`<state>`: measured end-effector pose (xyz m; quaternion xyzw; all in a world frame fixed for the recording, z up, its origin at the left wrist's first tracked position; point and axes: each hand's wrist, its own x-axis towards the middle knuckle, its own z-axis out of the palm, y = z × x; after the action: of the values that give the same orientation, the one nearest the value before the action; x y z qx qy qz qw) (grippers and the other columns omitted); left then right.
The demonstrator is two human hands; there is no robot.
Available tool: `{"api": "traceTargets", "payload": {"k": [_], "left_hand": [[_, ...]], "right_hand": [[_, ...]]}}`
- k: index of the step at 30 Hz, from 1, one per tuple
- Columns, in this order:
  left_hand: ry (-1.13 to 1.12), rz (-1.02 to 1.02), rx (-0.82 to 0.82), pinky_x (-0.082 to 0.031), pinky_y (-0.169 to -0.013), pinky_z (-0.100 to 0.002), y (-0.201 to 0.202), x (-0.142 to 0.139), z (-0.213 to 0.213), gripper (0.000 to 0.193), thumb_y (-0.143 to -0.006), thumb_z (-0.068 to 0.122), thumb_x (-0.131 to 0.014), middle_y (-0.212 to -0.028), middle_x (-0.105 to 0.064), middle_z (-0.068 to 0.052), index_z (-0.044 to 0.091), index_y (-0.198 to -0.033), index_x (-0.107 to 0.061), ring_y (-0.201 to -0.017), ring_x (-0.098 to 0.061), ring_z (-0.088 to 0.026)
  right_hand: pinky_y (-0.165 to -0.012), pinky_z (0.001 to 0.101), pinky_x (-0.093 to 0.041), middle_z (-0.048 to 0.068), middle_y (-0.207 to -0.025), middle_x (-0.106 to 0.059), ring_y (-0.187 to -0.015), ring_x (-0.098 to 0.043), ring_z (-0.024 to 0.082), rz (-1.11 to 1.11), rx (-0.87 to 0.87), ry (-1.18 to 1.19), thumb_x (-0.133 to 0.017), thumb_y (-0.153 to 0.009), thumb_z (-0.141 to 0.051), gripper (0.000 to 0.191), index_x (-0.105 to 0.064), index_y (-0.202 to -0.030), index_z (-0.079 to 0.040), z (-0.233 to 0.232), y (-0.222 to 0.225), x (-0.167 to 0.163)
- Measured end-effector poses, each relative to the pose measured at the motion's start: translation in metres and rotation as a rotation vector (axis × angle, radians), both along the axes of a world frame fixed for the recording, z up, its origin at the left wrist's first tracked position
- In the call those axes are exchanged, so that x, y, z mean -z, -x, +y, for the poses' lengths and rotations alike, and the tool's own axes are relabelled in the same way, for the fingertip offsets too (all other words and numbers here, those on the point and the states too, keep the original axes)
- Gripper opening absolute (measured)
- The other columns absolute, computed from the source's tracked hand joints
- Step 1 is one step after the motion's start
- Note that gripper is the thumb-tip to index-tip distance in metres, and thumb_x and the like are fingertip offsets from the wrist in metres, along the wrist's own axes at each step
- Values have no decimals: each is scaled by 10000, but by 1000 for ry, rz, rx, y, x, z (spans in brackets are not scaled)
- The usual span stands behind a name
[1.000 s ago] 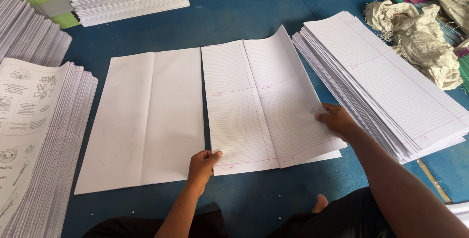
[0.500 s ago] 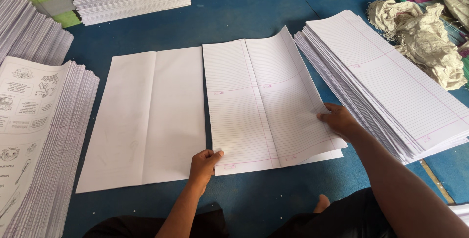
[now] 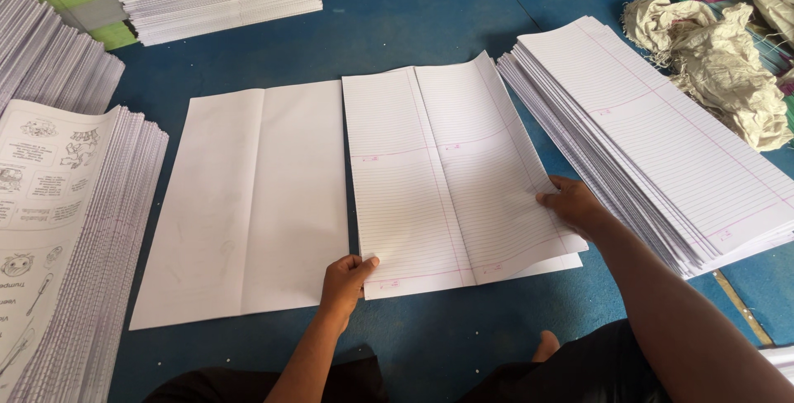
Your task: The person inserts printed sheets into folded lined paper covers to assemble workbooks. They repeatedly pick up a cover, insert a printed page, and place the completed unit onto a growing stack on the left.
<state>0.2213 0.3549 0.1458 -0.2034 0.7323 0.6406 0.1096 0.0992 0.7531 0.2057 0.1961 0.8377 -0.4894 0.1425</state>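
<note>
Blue floor (image 3: 430,31): work surface, sheets and stacks laid on it.
Ruled sheet (image 3: 451,171): centre, flat w/ centre crease, right half lifted a bit; lies on another sheet, edge showing at bottom right.
Left hand (image 3: 346,281): at ruled sheet's bottom left corner, thumb on top, fingers curled under, pinching the edge.
Right hand (image 3: 573,205): pressed on sheet's right edge, fingers flat and close together, gripping nothing.
Blank sheet (image 3: 248,196): just beside ruled sheet on left, creased, flat.
Ruled stack (image 3: 662,130): right, near right hand.
Printed stack (image 3: 58,229): far left, drawings on top.
Sacks (image 3: 711,56): crumpled, top right.
</note>
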Motion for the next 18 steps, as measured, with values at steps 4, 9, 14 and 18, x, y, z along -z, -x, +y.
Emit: {"api": "traceTargets", "payload": {"k": [4,9,14,18], "left_hand": [[33,-6,0,-520,-561,-266,0,1,0,285,-878,338,-723,-614,-619,-60,91,-752,-657,-553,-602,-132],[25,-4,-2,-493,-541,-255,0,0,0,293,-877,332,-732,-594,-588,-42,100,-720,-645,-528,-557,-118],[20,-9,-1,-464,-522,-240,-1,-1,0,290,-875,330,-732,-578,-571,-28,105,-715,-644,-514,-526,-105],[9,0,3,-445,-511,-237,0,0,-1,313,-876,331,-741,-572,-560,-26,97,-701,-631,-507,-505,-101]], "right_hand": [[-890,444,-610,299,-1161,-695,-925,-747,331,-8,15,13,-590,-979,-153,545,-462,-1489,-9,-3,-3,-5],[-867,452,-621,316,-1142,-704,-890,-751,339,-35,29,34,-580,-984,-164,547,-455,-1492,-2,-6,-4,-12],[-883,458,-616,314,-1162,-692,-907,-747,345,-57,52,23,-587,-982,-154,564,-428,-1502,-4,-5,-3,-10],[-899,455,-609,311,-1182,-686,-933,-745,336,-55,44,65,-586,-980,-148,566,-430,-1503,-1,-3,-1,-7]]}}
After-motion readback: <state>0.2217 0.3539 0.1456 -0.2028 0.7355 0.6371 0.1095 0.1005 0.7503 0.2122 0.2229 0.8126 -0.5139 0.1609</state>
